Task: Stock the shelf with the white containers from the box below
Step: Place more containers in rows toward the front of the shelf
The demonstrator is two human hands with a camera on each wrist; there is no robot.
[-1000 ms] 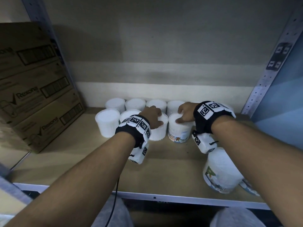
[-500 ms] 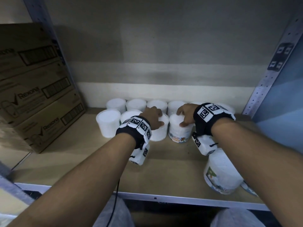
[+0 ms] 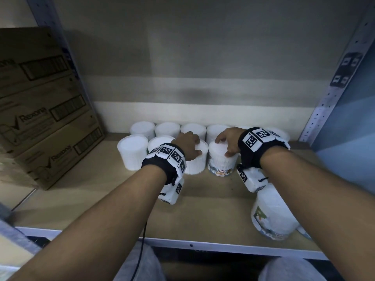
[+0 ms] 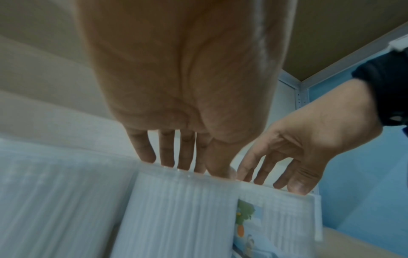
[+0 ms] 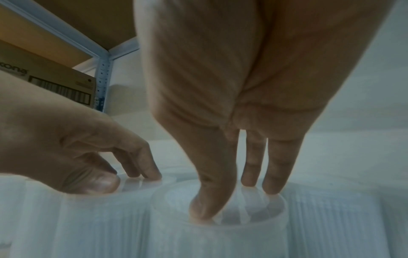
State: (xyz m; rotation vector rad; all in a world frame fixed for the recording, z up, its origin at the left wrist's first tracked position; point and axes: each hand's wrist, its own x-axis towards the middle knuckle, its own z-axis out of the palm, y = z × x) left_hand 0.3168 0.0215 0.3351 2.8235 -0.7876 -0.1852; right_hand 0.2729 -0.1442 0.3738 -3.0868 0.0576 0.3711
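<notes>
Two hands rest on the tops of two white tubs in the front row on a shelf.

At the far left, cardboard boxes (image 3: 40,110) are stacked against the shelf post. On the wooden shelf (image 3: 203,209) a back row of white tubs (image 3: 167,128) stands along the wall, with a front row just before it, starting with one tub (image 3: 133,152) at its left end. The left hand (image 3: 187,145) lies over the top of a plain tub (image 3: 195,161), its fingers (image 4: 167,153) fairly straight, close together and touching the lid rim. Just beside it, touching, stands a labelled tub (image 3: 222,161); the right hand (image 3: 228,140) sits on it with its fingers (image 5: 276,167) spread a little, tips pressing the lid, thumb at the near edge. Near the shelf's front right edge stands a larger tub (image 3: 274,216), well apart from the rows.
</notes>
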